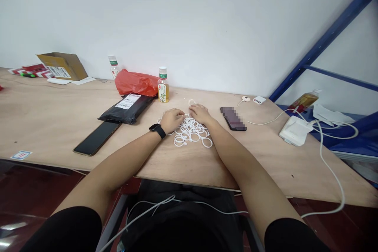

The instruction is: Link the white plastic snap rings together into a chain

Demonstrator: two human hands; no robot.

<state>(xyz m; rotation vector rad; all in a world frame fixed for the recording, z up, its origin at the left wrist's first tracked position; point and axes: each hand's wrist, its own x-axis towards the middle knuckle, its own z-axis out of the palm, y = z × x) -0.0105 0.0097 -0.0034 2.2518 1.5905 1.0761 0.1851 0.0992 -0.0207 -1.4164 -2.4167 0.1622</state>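
A loose pile of thin white plastic rings (194,137), several with a small knob or tab, lies on the wooden table in front of me. My left hand (172,120), with a black watch on its wrist, rests at the pile's left edge. Its fingers are gently bent and apart, pointing to the right. Across from it, my right hand (201,113) lies palm down over the far right part of the pile, fingers stretched out. One white ring (191,101) pokes out just beyond its fingertips. Both palms are hidden from view.
Left of the pile are a black parcel (137,109), a phone (97,138), a red plastic bag (136,82) and a drink bottle (163,85). An open cardboard box (66,65) stands farther left. To the right are another phone (233,119) and a white charger (295,130) with cables.
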